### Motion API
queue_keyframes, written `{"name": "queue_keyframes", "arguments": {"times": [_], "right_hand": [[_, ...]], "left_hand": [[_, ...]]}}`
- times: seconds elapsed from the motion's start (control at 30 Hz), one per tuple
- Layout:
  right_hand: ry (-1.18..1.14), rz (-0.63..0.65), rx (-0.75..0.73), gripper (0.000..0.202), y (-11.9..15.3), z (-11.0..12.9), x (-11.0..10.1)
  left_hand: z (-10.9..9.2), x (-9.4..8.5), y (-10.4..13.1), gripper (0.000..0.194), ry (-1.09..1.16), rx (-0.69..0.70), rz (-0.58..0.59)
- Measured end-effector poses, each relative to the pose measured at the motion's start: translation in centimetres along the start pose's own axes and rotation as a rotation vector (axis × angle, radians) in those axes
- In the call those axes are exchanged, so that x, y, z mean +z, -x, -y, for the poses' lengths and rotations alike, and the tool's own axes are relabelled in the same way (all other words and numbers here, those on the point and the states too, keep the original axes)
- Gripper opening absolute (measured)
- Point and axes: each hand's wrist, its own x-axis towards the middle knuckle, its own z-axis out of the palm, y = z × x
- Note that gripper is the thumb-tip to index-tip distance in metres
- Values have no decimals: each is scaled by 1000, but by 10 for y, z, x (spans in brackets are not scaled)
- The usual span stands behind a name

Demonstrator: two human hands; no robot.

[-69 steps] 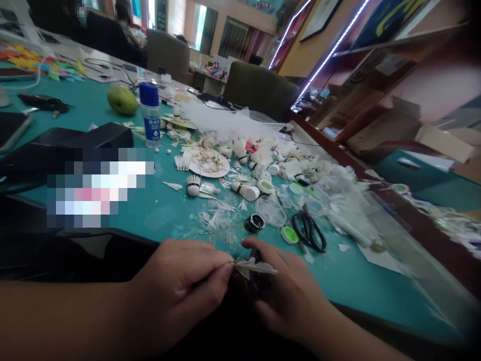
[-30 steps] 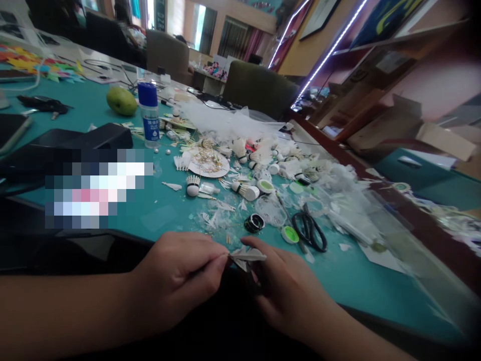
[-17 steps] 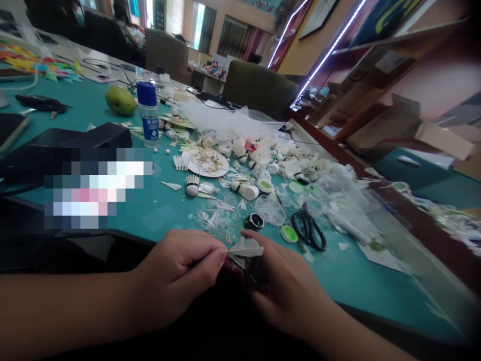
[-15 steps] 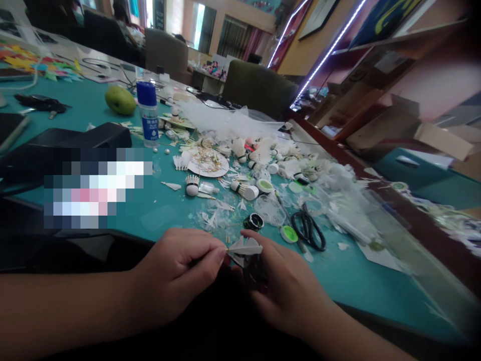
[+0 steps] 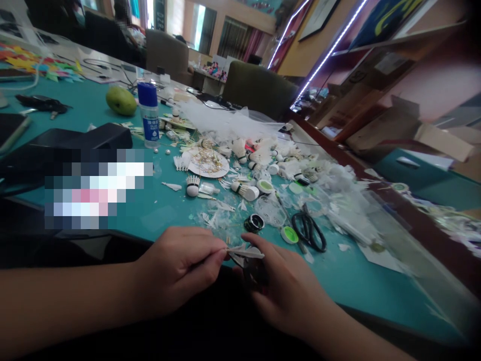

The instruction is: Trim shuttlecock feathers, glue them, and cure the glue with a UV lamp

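At the table's near edge, my left hand [image 5: 191, 268] pinches the stem end of a white feather piece [image 5: 246, 252] between thumb and index finger. The piece points right, towards my right hand [image 5: 281, 281], whose fingers are wrapped round a dark tool that is mostly hidden; its kind is hard to make out. Just beyond the hands lie a small black round container [image 5: 254, 222], a green-filled lid [image 5: 289, 234] and black-handled scissors [image 5: 308, 228]. White feather scraps [image 5: 212, 218] lie on the teal table top [image 5: 150, 210].
Several shuttlecocks [image 5: 193, 185] and a white disc with gold bits [image 5: 221, 172] lie further back. A blue-capped glue bottle [image 5: 149, 118] stands near a green fruit [image 5: 121, 101]. Clear plastic [image 5: 349, 210] is at the right, a black case [image 5: 108, 136] at the left.
The feather piece has turned in my left fingers and now looks narrower, seen more edge-on. Both hands have stayed in almost the same place.
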Motion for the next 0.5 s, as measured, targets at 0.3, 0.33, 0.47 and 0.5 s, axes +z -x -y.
{"name": "queue_keyframes", "arguments": {"times": [0.3, 0.33, 0.47, 0.5], "right_hand": [[30, -15, -10, 45, -4, 3, -2], [27, -6, 0, 45, -4, 4, -2], [7, 15, 21, 40, -5, 5, -4], [1, 17, 23, 39, -5, 6, -4]], "left_hand": [[0, 1, 1, 26, -26, -23, 23], [-1, 1, 0, 26, -23, -32, 31], [0, 1, 1, 27, -10, -34, 31], [0, 1, 1, 27, -7, -34, 29]]}}
